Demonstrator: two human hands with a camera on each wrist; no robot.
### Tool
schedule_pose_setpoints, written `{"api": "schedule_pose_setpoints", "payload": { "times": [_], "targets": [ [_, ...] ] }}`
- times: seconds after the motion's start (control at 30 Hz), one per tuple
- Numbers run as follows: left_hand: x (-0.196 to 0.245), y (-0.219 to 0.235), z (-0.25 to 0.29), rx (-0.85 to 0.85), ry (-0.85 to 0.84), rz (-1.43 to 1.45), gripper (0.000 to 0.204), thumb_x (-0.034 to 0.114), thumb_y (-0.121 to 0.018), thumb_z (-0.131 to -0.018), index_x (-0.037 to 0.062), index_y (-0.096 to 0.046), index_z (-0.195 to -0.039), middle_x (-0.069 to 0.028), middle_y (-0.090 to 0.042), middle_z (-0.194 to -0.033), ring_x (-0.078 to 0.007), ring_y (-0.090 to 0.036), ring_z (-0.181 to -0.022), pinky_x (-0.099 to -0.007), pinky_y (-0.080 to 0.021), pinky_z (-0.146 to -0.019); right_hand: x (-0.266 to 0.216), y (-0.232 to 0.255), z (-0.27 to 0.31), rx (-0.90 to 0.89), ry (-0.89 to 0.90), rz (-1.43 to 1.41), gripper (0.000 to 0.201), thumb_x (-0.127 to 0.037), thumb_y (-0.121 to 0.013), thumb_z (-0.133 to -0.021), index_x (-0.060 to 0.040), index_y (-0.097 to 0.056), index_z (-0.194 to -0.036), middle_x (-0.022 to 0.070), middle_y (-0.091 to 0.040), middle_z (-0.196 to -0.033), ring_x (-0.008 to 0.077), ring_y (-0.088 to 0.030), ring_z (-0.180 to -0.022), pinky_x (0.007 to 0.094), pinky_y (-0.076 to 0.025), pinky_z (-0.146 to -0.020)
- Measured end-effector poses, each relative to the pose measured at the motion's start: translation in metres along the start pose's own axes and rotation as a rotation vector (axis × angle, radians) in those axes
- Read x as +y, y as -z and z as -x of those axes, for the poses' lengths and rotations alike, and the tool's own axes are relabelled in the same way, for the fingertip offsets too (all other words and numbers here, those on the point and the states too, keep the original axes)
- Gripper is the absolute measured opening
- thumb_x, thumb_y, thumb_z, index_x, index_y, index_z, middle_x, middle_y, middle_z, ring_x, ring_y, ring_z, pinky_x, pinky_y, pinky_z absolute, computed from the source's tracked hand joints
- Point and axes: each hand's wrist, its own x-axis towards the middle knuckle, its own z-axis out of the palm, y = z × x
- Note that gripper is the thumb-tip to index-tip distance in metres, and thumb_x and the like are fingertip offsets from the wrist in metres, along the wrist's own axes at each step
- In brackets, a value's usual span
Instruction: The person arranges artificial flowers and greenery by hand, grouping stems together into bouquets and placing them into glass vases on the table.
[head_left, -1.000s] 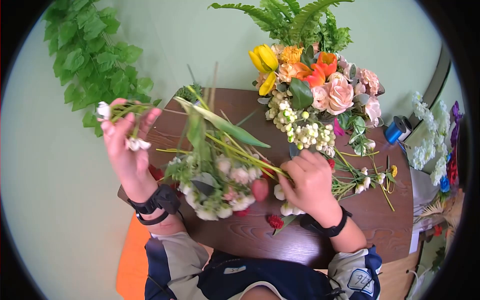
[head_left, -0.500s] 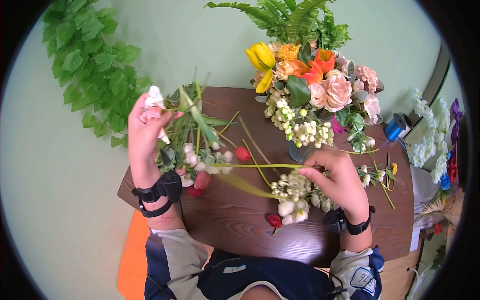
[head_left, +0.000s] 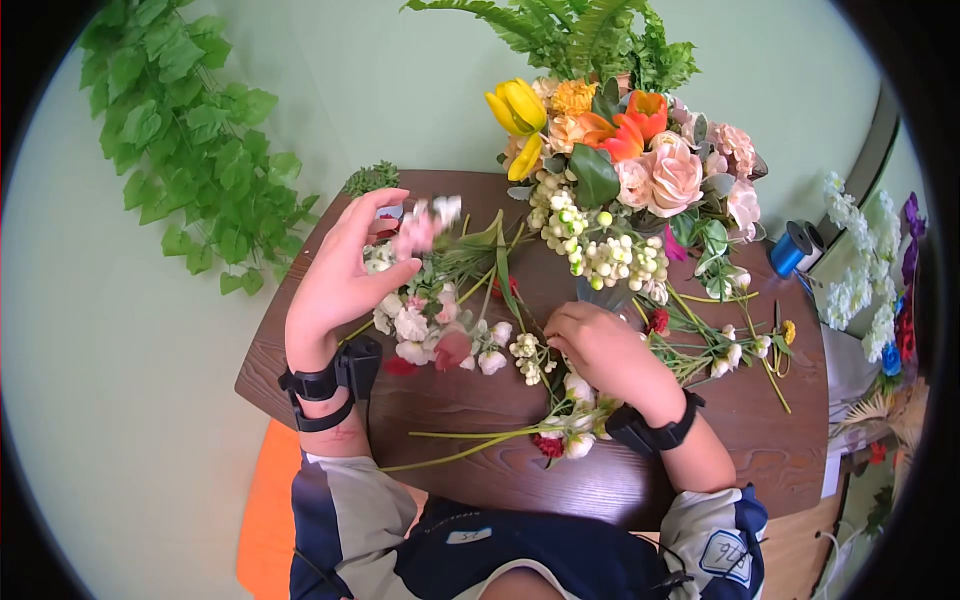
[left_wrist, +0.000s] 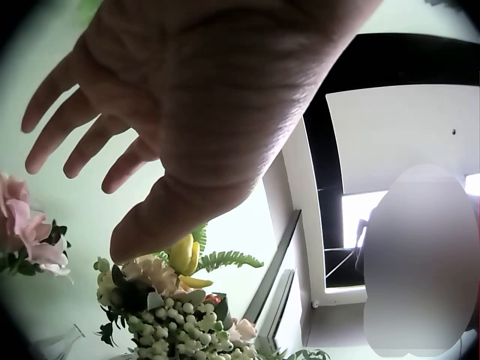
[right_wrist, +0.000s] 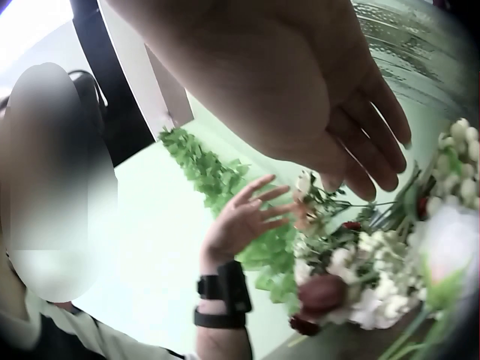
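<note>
My left hand is raised over the left of the table with fingers spread. A blurred pink-and-white flower is just off its fingertips; in the left wrist view the pink flower shows apart from the fingers. Below lies a heap of white and pink flowers with a red tulip head. My right hand is low over the middle, fingers loosely bent beside a white berry sprig. Nothing shows within its fingers in the right wrist view. White blooms with long green stems lie in front of it.
A large arrangement with pink roses, yellow tulips and white berries stands at the back, near a fern. Ribbon spools and scissors lie on the right. A leafy vine hangs on the left wall.
My left hand has moved right and its fingers have come away from the pink-and-white flower. The long green stem my right hand held now lies near the front; that hand has shifted left.
</note>
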Motion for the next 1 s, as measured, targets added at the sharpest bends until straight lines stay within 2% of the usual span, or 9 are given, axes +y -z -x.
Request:
{"api": "schedule_pose_setpoints", "payload": {
  "times": [0.17, 0.3, 0.37, 0.43, 0.47, 0.6, 0.67, 0.77, 1.0],
  "targets": [
    [-0.016, 0.002, -0.007, -0.167, -0.152, -0.209, 0.051, 0.008, -0.069, -0.07, 0.0057, -0.05, -0.118, -0.0131, -0.051, -0.115, -0.0258, -0.054, -0.1, -0.0328, -0.042, -0.088, 0.029, -0.037, 0.002, -0.113, 0.051, 0.083, 0.03, -0.012, -0.061, -0.074, -0.0054, -0.057, -0.103, 0.0107, -0.057, -0.084, 0.0274, -0.056, -0.092, 0.0397, -0.039, -0.078],
    [-0.044, -0.009, -0.01, -0.313, -0.031, -0.264, 0.073, 0.009, -0.072, -0.066, 0.0126, -0.04, -0.132, -0.0204, -0.043, -0.128, -0.0313, -0.041, -0.12, -0.0345, -0.036, -0.097, 0.024, -0.029, 0.0, -0.146, 0.006, 0.102, 0.034, -0.008, -0.062, -0.066, -0.0078, -0.059, -0.1, 0.0079, -0.056, -0.08, 0.0243, -0.056, -0.09, 0.0365, -0.034, -0.08],
    [-0.062, -0.022, -0.015, -0.387, 0.091, -0.349, 0.094, 0.019, -0.078, -0.06, 0.0162, -0.027, -0.139, -0.031, -0.03, -0.135, -0.0366, -0.026, -0.131, -0.0384, -0.031, -0.102, 0.018, -0.023, 0.0, -0.081, 0.025, 0.202, 0.03, -0.007, -0.061, -0.064, -0.0084, -0.06, -0.094, 0.0075, -0.056, -0.079, 0.024, -0.056, -0.088, 0.036, -0.034, -0.079],
    [-0.087, -0.039, -0.018, -0.341, 0.344, -0.458, 0.107, 0.027, -0.081, -0.056, 0.0156, -0.018, -0.141, -0.0354, -0.021, -0.137, -0.041, -0.026, -0.129, -0.0395, -0.03, -0.103, 0.011, -0.014, -0.001, -0.015, 0.05, 0.305, 0.027, -0.005, -0.06, -0.062, -0.0089, -0.061, -0.089, 0.007, -0.055, -0.077, 0.0237, -0.055, -0.086, 0.0356, -0.035, -0.078],
    [-0.093, -0.045, -0.018, -0.269, 0.293, -0.628, 0.115, 0.03, -0.083, -0.052, 0.018, -0.013, -0.142, -0.0365, -0.031, -0.13, -0.0429, -0.035, -0.123, -0.0411, -0.035, -0.099, 0.006, -0.009, -0.002, 0.056, 0.047, 0.318, 0.024, -0.005, -0.059, -0.061, -0.0086, -0.061, -0.085, 0.0072, -0.055, -0.076, 0.0239, -0.055, -0.083, 0.0357, -0.036, -0.076],
    [-0.094, -0.041, -0.026, -0.271, 0.311, -0.578, 0.104, 0.025, -0.08, -0.054, 0.0189, -0.021, -0.14, -0.0299, -0.045, -0.119, -0.0424, -0.049, -0.108, -0.0428, -0.043, -0.09, -0.011, 0.013, 0.002, 0.143, -0.007, 0.276, 0.021, -0.002, -0.06, -0.061, -0.0063, -0.06, -0.082, 0.008, -0.056, -0.075, 0.027, -0.054, -0.077, 0.0374, -0.041, -0.071],
    [-0.084, -0.037, -0.029, -0.089, 0.241, -0.549, 0.091, 0.015, -0.075, -0.055, 0.0212, -0.031, -0.135, -0.0212, -0.053, -0.107, -0.0389, -0.057, -0.092, -0.0437, -0.047, -0.078, -0.015, 0.021, 0.004, 0.177, -0.024, 0.277, 0.022, -0.001, -0.06, -0.061, -0.0056, -0.059, -0.082, 0.0085, -0.055, -0.074, 0.0279, -0.054, -0.076, 0.0379, -0.042, -0.07],
    [-0.065, -0.033, -0.025, 0.133, 0.077, -0.667, 0.083, 0.008, -0.069, -0.055, 0.0237, -0.037, -0.13, -0.0166, -0.055, -0.102, -0.0366, -0.058, -0.087, -0.043, -0.048, -0.074, -0.017, 0.029, 0.005, 0.214, -0.034, 0.273, 0.023, 0.001, -0.06, -0.06, -0.0047, -0.058, -0.083, 0.009, -0.055, -0.073, 0.029, -0.054, -0.074, 0.0385, -0.043, -0.068],
    [-0.031, -0.026, -0.022, 0.323, -0.122, -0.72, 0.057, -0.006, -0.058, -0.06, 0.0131, -0.047, -0.113, -0.009, -0.052, -0.099, -0.0314, -0.054, -0.093, -0.0387, -0.046, -0.075, -0.018, 0.031, 0.008, 0.203, -0.037, 0.257, 0.022, 0.0, -0.06, -0.061, -0.0042, -0.058, -0.082, 0.0099, -0.055, -0.075, 0.0293, -0.054, -0.077, 0.0392, -0.044, -0.068]
  ]
}}
